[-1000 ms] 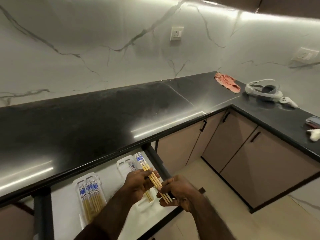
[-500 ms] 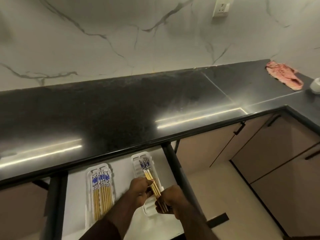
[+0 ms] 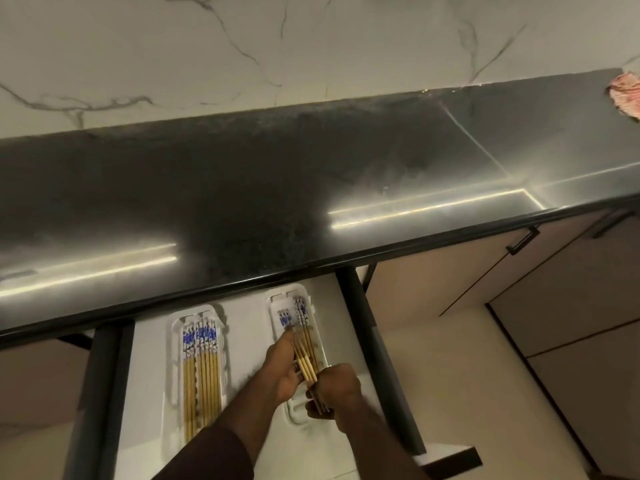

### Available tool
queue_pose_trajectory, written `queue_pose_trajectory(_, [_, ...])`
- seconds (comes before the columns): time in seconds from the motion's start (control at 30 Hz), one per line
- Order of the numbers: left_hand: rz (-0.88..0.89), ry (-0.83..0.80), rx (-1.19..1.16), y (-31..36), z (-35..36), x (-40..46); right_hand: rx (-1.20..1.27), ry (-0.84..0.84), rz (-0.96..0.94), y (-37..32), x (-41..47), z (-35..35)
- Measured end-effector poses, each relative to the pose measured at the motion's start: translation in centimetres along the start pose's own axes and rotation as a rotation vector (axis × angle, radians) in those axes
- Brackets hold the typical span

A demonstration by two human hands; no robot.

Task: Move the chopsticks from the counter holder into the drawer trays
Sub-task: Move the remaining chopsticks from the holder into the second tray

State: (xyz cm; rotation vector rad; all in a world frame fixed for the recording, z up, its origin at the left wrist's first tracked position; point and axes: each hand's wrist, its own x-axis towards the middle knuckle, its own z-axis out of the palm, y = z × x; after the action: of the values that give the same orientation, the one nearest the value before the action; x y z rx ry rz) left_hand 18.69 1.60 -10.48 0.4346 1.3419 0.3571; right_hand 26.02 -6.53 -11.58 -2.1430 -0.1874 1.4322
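Holding one bundle of chopsticks (image 3: 304, 362) between them, both hands sit low over the right tray (image 3: 313, 306), the landmark for everything here. The right hand (image 3: 334, 389) is nearest the camera, at the tray's near end, fingers curled round the plain wooden tips of the bundle. Just beyond it, on the tray's left edge, the left hand (image 3: 282, 367) curls round the middle of the same bundle, steadying it from the side. The bundle's long axis runs along the tray's own length, near end to far end, with the blue-patterned tops pointing away toward the counter; it looks almost seated in the tray, though I cannot tell whether it touches the bottom yet. So the coming move, as I judge it, turns on that alignment: the sticks already lie parallel to the tray walls, and the hands need only lower and let go, the right hand at the tips being the one that sets the angle. A few patterned tops already lie at the tray's far end. Left of this tray, well apart on the white drawer floor (image 3: 249, 327), the left tray (image 3: 175, 341) holds a full row of chopsticks lying the same way. Beyond both trays runs the black countertop (image 3: 277, 188); no holder shows on it.
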Motion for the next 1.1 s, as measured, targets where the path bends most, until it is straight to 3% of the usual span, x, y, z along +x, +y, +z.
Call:
queue_pose_trajectory(0.23, [0.015, -0.003, -0.013, -0.2, 0.8, 0.7, -0.152, 0.071, -0.114, 0.6, 0.6, 1.0])
queue_pose_trajectory(1.1, [-0.001, 0.036, -0.029, -0.4, 0.5, 2.7, -0.330, 0.216, -0.287, 1.2, 1.6, 3.5])
